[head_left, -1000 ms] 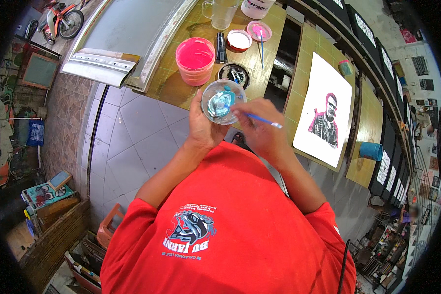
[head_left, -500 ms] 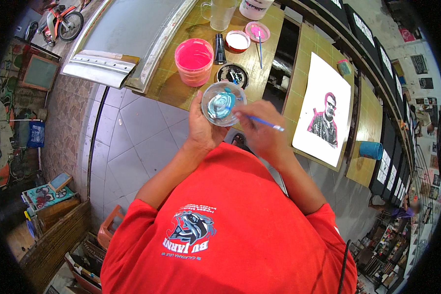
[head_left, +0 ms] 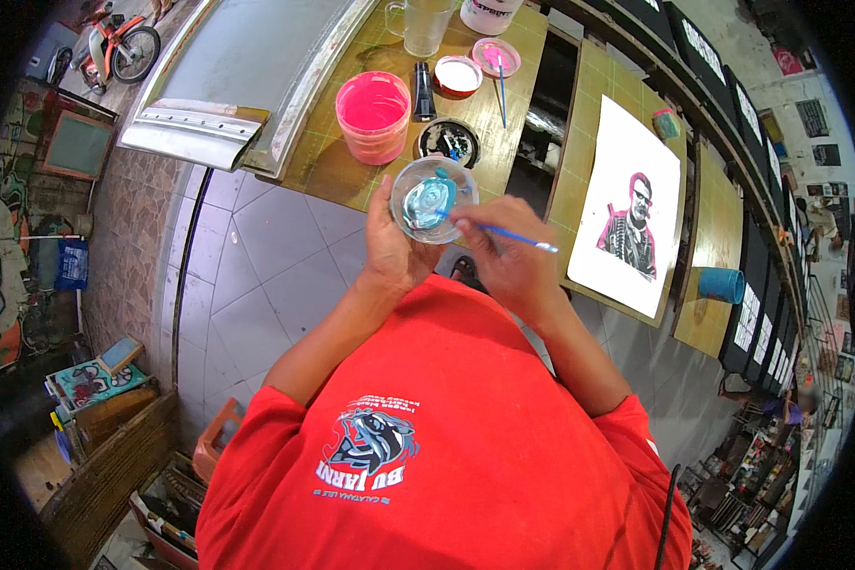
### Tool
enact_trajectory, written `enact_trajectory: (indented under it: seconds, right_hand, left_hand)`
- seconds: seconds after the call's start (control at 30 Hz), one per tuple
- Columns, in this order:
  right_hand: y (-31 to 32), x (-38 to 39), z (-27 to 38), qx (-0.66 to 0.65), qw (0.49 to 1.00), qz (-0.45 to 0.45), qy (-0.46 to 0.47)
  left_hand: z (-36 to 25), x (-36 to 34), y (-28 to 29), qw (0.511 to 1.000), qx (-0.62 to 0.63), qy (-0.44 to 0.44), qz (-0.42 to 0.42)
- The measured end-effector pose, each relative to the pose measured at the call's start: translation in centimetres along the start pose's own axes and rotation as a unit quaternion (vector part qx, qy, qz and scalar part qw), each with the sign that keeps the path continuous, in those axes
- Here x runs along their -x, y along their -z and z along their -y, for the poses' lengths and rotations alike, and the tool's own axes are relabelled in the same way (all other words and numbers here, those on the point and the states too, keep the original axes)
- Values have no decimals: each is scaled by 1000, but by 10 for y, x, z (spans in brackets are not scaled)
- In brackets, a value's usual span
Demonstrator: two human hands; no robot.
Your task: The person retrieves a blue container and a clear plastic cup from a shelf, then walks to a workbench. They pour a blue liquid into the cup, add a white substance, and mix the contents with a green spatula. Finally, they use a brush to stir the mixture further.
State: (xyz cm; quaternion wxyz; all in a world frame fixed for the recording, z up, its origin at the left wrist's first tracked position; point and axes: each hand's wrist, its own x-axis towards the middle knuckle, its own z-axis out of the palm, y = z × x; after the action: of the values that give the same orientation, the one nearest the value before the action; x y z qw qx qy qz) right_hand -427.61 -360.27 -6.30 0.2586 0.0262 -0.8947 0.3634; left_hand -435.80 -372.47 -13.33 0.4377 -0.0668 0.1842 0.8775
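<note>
My left hand (head_left: 395, 245) is closed around a clear plastic cup (head_left: 410, 224), holding it up in front of my body near the table's edge. Inside lies swirled white and teal paint (head_left: 427, 202). My right hand (head_left: 511, 249) pinches a blue-handled paintbrush (head_left: 513, 235); its tip dips into the paint and its rear end points right. Just beyond the cup sits a round black lid (head_left: 449, 141) with dark and blue smears. A pink tub (head_left: 372, 119) of pink paint stands beside it, next to a black tube (head_left: 424, 92).
A framed screen (head_left: 256, 57) with a metal squeegee (head_left: 195, 133) lies at the left. A white lid (head_left: 458, 75), a pink lid (head_left: 495, 57) with another brush and a clear jug (head_left: 427, 27) stand farther back. At right are a printed portrait sheet (head_left: 627, 142) and a blue cup (head_left: 720, 285).
The paint in the cup looks more swirled, and the brush lies at a slightly different angle as my right hand shifts a little. My left hand keeps the cup in nearly the same place.
</note>
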Motion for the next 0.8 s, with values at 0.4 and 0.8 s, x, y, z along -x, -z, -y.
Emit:
enact_trajectory:
  seconds: [0.4,0.8]
  right_hand:
    - [8,15,1,51,998,11,-27]
    - [5,11,7,-7,999,16,-33]
  left_hand:
    - [0,4,-5,1000,0,7,-24]
    - [-2,3,1,999,35,12,-20]
